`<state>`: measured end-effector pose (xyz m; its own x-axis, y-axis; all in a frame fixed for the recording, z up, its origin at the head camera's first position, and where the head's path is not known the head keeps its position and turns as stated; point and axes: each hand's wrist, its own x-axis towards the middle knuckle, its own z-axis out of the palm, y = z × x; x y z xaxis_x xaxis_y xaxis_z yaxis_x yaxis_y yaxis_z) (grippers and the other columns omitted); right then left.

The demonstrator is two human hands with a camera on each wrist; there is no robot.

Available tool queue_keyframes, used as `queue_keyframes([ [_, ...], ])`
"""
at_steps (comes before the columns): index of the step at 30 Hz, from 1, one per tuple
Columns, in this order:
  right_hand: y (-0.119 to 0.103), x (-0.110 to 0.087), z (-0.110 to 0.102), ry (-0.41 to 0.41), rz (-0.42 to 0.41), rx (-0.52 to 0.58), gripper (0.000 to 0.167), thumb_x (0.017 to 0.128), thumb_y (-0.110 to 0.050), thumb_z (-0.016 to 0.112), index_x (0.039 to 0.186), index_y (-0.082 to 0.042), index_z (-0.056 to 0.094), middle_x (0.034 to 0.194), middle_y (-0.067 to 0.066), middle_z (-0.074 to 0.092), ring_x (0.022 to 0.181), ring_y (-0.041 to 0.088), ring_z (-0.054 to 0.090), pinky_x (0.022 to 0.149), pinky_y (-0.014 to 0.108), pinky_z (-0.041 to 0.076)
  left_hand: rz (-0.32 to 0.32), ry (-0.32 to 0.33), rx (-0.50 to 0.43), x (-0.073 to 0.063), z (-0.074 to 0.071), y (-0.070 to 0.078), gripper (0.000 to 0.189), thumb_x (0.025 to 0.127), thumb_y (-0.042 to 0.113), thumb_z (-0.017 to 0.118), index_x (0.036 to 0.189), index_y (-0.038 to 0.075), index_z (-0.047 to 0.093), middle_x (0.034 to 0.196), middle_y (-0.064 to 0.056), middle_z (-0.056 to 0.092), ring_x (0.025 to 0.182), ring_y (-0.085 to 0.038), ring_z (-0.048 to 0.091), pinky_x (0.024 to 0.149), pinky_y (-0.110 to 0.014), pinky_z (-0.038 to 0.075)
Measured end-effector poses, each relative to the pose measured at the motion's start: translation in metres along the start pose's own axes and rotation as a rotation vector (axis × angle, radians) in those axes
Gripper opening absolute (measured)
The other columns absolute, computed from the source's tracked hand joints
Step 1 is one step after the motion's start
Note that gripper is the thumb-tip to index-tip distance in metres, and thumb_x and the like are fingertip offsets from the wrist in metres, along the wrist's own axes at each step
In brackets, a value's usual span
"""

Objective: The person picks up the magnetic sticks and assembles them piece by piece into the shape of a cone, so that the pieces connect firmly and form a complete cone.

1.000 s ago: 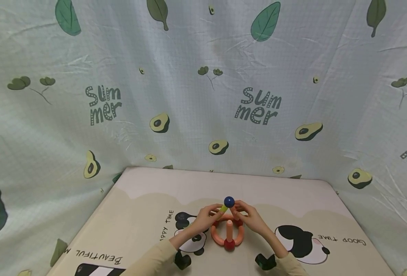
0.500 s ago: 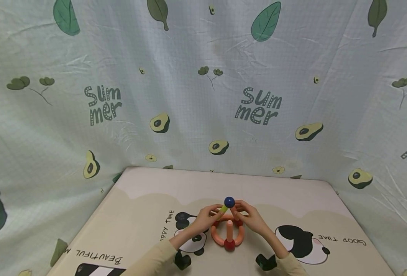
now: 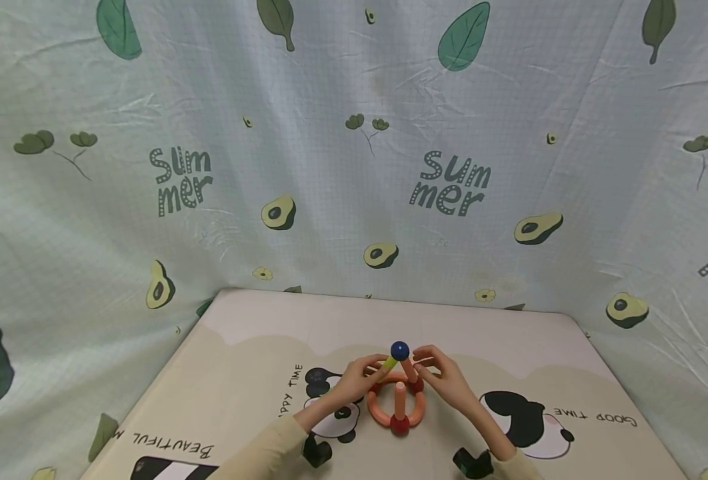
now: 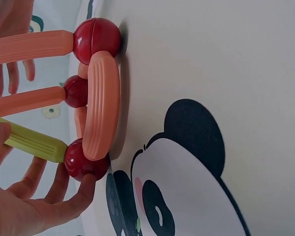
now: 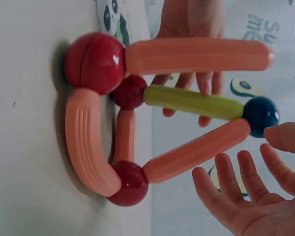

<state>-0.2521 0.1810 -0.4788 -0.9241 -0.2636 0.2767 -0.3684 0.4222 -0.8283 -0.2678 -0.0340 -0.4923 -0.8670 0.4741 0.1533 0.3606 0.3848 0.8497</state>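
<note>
A toy frame of rods and balls stands on the table, its base a ring of curved orange rods (image 5: 86, 137) joined by red balls (image 5: 95, 63). From the ring rise a yellow-green rod (image 5: 194, 102) and a slanting orange rod (image 5: 196, 151), which meet at a blue ball (image 3: 399, 351). Another orange rod (image 3: 399, 400) stands on the near red ball with its top end free. My left hand (image 3: 354, 383) holds the yellow-green rod, fingers bent around its lower part. Beside the blue ball and slanting rod, my right hand (image 3: 447, 381) hovers with spread, relaxed fingers.
The tabletop (image 3: 258, 327) carries printed panda pictures and lettering. A curtain (image 3: 330, 167) with avocado and leaf prints hangs behind and around the table.
My right hand has let go of the slanting orange rod and drawn slightly right, its fingers opening. The left hand and the frame stay in place.
</note>
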Motion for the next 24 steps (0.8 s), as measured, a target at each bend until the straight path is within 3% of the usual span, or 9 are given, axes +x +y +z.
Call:
queue_keyframes([
  [4,-0.005,-0.005,0.0,-0.022,-0.017,0.035,0.024,0.088,-0.017,0.055,0.108,-0.006,0.053,0.104,0.014,0.058,0.093,0.013,0.058,0.078,0.028,0.05,0.011,0.004,0.011,0.0,0.0,0.001,0.037,0.092,0.029,0.047,0.122,0.008,0.052,0.111,-0.017,0.06,0.096,-0.032,0.06,0.074,-0.037,0.051],
  [10,-0.013,-0.014,0.001,-0.203,0.02,0.172,0.032,0.094,-0.023,0.044,0.116,0.0,0.047,0.112,0.022,0.052,0.096,0.009,0.057,0.078,0.034,0.051,0.0,0.006,0.021,0.0,0.0,0.0,0.035,0.091,0.026,0.049,0.121,0.008,0.053,0.111,-0.019,0.059,0.095,-0.033,0.06,0.074,-0.04,0.051],
  [13,-0.014,-0.017,0.003,-0.245,0.03,0.196,0.036,0.095,-0.024,0.04,0.118,0.003,0.044,0.115,0.024,0.05,0.096,0.005,0.056,0.08,0.036,0.05,-0.001,0.017,0.024,0.001,0.0,0.0,0.034,0.09,0.024,0.05,0.12,0.008,0.053,0.109,-0.02,0.06,0.094,-0.034,0.061,0.074,-0.041,0.051],
  [18,-0.011,-0.023,0.009,-0.28,0.048,0.208,0.037,0.094,-0.023,0.042,0.122,0.001,0.043,0.121,0.023,0.048,0.097,0.0,0.055,0.081,0.032,0.05,-0.003,0.02,0.033,0.001,0.0,-0.001,0.034,0.09,0.023,0.051,0.12,0.007,0.053,0.108,-0.021,0.06,0.093,-0.034,0.061,0.073,-0.04,0.051],
  [24,-0.008,-0.029,0.014,-0.304,0.047,0.149,0.038,0.09,-0.022,0.052,0.123,-0.005,0.045,0.124,0.017,0.05,0.102,0.001,0.052,0.084,0.022,0.043,-0.01,0.014,0.034,0.001,0.0,-0.001,0.033,0.09,0.023,0.051,0.12,0.008,0.054,0.108,-0.021,0.06,0.092,-0.034,0.061,0.072,-0.04,0.052],
])
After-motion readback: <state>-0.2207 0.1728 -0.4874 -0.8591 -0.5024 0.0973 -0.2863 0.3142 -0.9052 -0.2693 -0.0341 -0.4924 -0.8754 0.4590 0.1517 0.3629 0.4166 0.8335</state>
